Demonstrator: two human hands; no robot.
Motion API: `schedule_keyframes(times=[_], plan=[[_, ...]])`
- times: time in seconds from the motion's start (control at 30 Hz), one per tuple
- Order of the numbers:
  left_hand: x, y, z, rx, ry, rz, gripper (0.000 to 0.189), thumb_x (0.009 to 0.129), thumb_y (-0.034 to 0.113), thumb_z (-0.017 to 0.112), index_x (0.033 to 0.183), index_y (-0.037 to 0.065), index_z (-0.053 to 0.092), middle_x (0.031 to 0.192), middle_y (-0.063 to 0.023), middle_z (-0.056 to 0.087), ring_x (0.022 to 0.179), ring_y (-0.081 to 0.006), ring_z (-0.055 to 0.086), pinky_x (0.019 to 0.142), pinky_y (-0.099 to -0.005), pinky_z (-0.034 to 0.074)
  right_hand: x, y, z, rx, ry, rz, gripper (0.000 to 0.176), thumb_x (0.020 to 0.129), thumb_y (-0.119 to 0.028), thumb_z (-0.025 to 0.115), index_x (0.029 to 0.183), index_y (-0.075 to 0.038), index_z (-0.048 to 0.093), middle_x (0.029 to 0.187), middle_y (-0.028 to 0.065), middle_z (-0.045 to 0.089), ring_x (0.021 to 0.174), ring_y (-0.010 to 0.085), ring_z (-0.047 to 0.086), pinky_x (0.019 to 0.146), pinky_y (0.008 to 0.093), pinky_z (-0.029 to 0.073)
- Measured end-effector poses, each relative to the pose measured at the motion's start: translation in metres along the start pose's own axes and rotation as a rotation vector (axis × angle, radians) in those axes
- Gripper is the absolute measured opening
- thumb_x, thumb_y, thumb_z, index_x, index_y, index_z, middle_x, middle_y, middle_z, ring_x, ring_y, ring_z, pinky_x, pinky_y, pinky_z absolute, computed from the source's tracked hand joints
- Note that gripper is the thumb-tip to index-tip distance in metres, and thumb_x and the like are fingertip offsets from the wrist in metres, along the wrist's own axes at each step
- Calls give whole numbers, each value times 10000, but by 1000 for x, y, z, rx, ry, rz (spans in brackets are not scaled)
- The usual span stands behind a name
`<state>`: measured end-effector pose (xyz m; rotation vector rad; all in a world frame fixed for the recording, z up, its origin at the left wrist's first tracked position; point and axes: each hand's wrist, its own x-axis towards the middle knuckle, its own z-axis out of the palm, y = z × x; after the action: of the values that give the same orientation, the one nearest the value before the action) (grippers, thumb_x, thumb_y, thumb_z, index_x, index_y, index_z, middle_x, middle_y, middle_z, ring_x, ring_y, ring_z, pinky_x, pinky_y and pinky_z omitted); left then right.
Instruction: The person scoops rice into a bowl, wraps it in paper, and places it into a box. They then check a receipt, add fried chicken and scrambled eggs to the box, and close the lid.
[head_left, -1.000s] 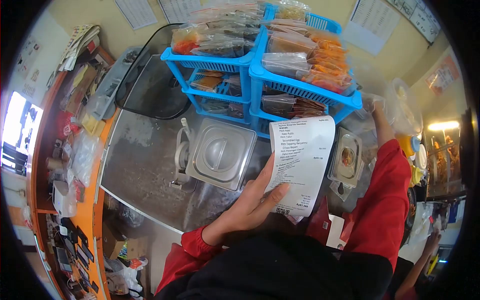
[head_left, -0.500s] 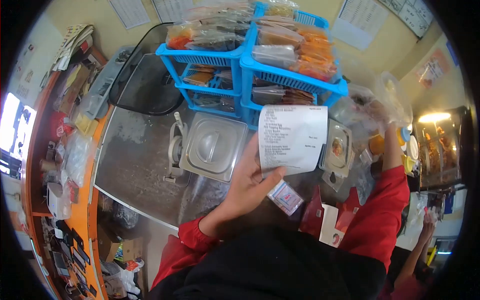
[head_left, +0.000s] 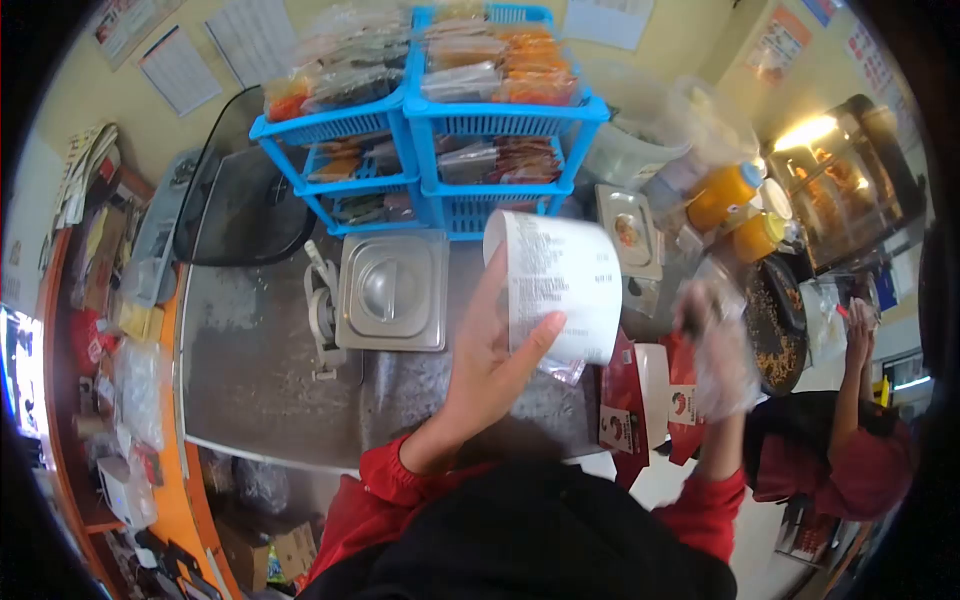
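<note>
My left hand (head_left: pixel 495 365) grips a long printed receipt (head_left: pixel 563 285), thumb on its front and the paper curling at the top. Farther right, my right hand (head_left: pixel 718 345), in a clear plastic glove, is closed around something dark and blurred above the red and white boxes (head_left: pixel 640 400). A clear packet (head_left: pixel 563 371) shows partly from beneath the receipt. To the left of my left hand sits a lidded metal container (head_left: pixel 392 290). Behind the receipt, a smaller metal container (head_left: pixel 630 232) has reddish bits in it.
Blue racks (head_left: pixel 505 118) hold bagged items at the back. A tape dispenser (head_left: pixel 322 310) and a black bin (head_left: pixel 245 190) stand left. Orange bottles (head_left: pixel 722 196), a dark pan (head_left: pixel 765 335) and a lit display case (head_left: pixel 850 185) are right. Beyond is another person (head_left: pixel 835 445).
My right hand has come back from the clear tub, down towards the boxes, with something dark in it. The view has swung right; my left hand still holds the receipt.
</note>
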<state>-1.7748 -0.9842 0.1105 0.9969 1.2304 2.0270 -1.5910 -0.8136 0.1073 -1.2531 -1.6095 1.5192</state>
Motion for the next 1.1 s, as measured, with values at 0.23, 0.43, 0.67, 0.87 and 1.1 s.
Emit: schedule_keyframes(times=[0.23,0.43,0.67,0.87,1.1], plan=[[-7,10,12,-240,-84,-127,713,846,-29,458,1420,17,36,1341,-158,356,1165,-191,447,965,-306,353,-38,107,4,-211,17,37,461,905,-502,401,1077,-94,531,910,44,559,846,192,525,757,325,403],[-15,31,18,-479,-104,-287,656,870,28,406,1422,28,51,1304,-166,410,1168,-218,458,971,-331,357,-50,150,3,-243,-47,65,510,911,-524,341,1137,-99,508,1025,66,554,963,246,516,866,357,369],[-22,44,9,-528,-142,-270,604,888,59,395,1418,27,106,1305,-155,413,1186,-206,438,984,-324,345,-44,172,3,-504,-110,-110,499,917,-493,338,1196,-104,480,1120,91,527,1040,272,493,904,370,349],[-23,44,6,-529,-124,-251,600,892,56,395,1419,28,110,1307,-153,409,1191,-200,430,992,-326,336,-49,192,-1,-608,-143,-196,498,923,-468,336,1246,-109,456,1201,112,504,1106,294,473,937,382,332],[-19,45,14,-514,-128,-250,608,887,38,384,1419,22,90,1295,-171,423,1186,-207,438,992,-328,337,-61,169,0,-701,-1,-303,325,955,-340,353,1102,-89,500,1038,84,534,974,225,513,836,346,395]])
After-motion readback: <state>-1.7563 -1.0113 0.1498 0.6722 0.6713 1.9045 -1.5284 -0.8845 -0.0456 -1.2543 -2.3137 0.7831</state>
